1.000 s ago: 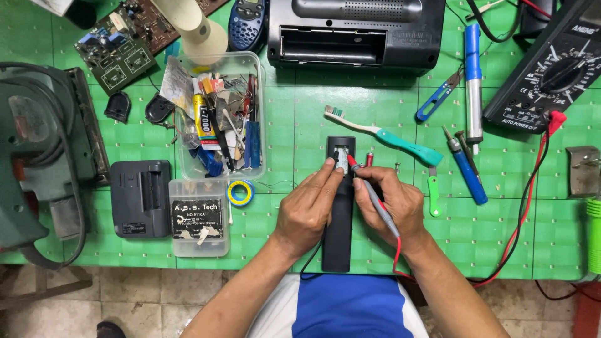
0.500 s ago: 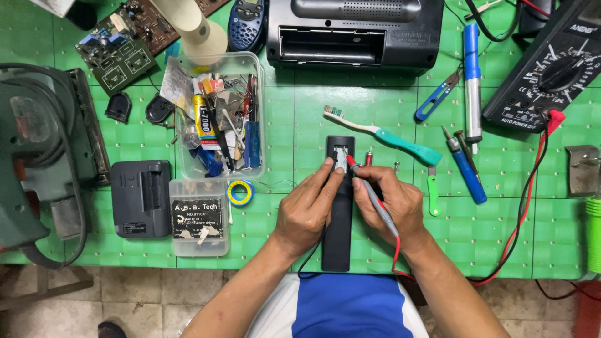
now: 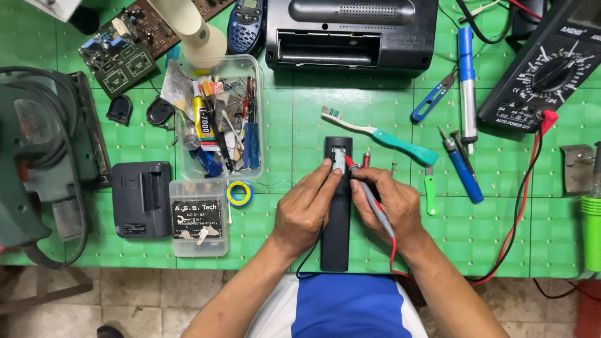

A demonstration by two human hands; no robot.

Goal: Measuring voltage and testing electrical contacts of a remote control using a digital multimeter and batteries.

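Almost nothing has shifted since the earlier frames: both hands stay on the long black remote control (image 3: 337,231), with only the red probe tip nudged slightly at the open compartment at its far end. The remote lies lengthwise on the green table (image 3: 488,244), near the front edge at the centre. The left hand (image 3: 305,209) rests over the remote's left side, its fingers curled and a fingertip pressed at the edge of the open compartment. The right hand (image 3: 388,203) pinches a red test probe (image 3: 369,197) like a pen, its tip touching inside the compartment. A red lead runs from it to the right toward the black multimeter (image 3: 544,69) at the far right. A teal toothbrush (image 3: 382,134) lies just beyond the hands, and a clear tray of small tools (image 3: 219,119) sits to the left.
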